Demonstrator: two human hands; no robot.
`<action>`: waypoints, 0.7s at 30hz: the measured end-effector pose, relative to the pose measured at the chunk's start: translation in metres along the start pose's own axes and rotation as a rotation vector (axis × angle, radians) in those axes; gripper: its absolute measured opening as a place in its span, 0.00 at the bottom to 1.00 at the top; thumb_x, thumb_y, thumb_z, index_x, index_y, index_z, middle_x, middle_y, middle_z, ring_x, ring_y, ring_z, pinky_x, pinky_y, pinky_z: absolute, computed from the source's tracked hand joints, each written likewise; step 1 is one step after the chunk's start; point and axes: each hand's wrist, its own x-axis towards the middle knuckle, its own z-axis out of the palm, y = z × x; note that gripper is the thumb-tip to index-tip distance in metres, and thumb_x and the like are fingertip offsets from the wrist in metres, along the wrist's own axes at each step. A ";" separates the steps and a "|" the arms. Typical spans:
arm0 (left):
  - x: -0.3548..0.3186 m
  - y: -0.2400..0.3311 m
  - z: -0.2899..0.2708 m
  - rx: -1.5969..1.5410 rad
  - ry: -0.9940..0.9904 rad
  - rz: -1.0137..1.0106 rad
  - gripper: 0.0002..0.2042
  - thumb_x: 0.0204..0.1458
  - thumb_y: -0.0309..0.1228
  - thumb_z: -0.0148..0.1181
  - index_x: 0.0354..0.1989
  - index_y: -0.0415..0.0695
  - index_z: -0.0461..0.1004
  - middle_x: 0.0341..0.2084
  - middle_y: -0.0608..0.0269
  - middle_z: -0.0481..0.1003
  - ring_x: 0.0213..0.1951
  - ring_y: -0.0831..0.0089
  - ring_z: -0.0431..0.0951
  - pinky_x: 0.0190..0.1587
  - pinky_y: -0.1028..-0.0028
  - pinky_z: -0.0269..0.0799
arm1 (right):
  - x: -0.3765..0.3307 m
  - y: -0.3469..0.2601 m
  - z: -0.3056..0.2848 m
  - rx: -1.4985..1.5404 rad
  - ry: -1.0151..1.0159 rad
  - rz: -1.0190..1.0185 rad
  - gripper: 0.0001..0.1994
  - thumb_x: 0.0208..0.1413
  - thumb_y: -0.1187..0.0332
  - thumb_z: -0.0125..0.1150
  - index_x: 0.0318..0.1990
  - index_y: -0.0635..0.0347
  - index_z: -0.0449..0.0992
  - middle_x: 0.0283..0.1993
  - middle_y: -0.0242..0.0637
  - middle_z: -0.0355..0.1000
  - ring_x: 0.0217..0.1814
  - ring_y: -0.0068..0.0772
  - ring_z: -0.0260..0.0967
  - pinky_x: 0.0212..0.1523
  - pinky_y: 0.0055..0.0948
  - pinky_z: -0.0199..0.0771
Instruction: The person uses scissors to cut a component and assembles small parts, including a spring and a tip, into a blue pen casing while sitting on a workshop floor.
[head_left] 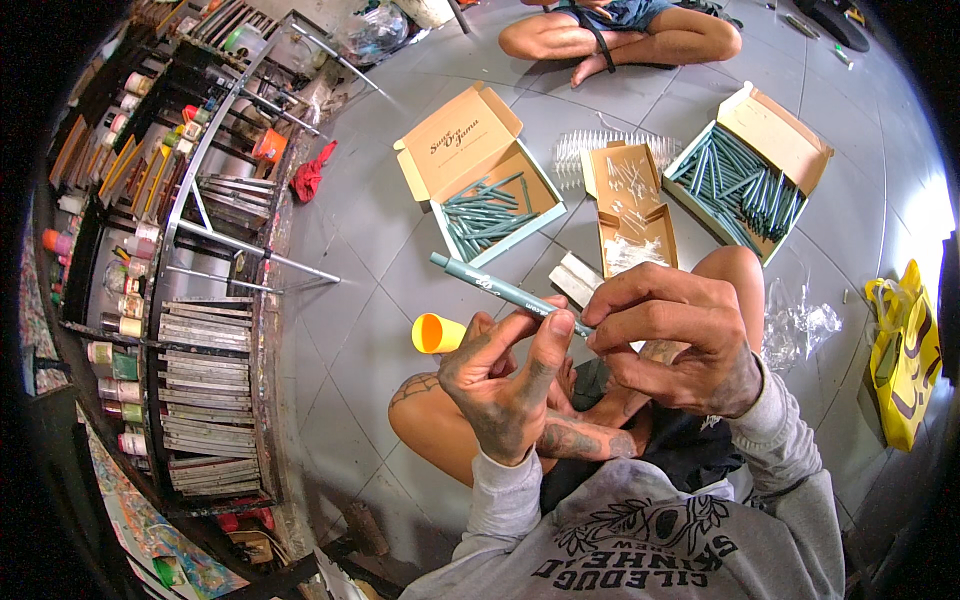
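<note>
A dark teal pen (490, 284) with small white print on its barrel lies slantwise in front of me. My left hand (505, 375) pinches it near its right end between thumb and fingers. My right hand (675, 335) has its fingers closed at that same end, and the tip there is hidden behind them. A light, flat piece (577, 278) on the floor shows just behind the pen. Left of my left hand, a yellow cup (450, 334) lies on its side.
Ahead stand two open cartons of teal pens, one left (520, 238) and one right (785, 140). Between them sits a brown box (607, 170) with small clear parts. Another person (625, 42) sits opposite. Crumpled plastic (800, 330) and a yellow bag (905, 370) lie right; a rack (205, 400) stands left.
</note>
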 end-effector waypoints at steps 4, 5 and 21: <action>0.000 0.001 0.000 0.008 -0.002 0.009 0.11 0.46 0.31 0.73 0.37 0.41 0.85 0.18 0.73 0.79 0.20 0.88 0.49 0.21 0.79 0.40 | 0.000 0.000 0.001 0.010 0.008 -0.007 0.07 0.44 0.79 0.66 0.33 0.61 0.80 0.37 0.37 0.75 0.37 0.33 0.77 0.36 0.30 0.77; 0.000 0.001 0.000 0.009 -0.002 0.005 0.11 0.46 0.31 0.73 0.37 0.41 0.85 0.18 0.73 0.79 0.20 0.88 0.48 0.21 0.79 0.40 | 0.000 0.001 0.001 0.012 0.011 -0.008 0.07 0.44 0.79 0.66 0.33 0.61 0.80 0.37 0.37 0.75 0.37 0.33 0.77 0.36 0.30 0.77; 0.000 0.000 0.000 0.005 -0.009 -0.009 0.11 0.46 0.31 0.73 0.38 0.41 0.85 0.20 0.72 0.79 0.20 0.89 0.48 0.20 0.80 0.40 | -0.002 0.002 0.002 0.024 0.027 0.011 0.07 0.44 0.79 0.67 0.33 0.60 0.81 0.37 0.37 0.76 0.37 0.33 0.78 0.35 0.29 0.77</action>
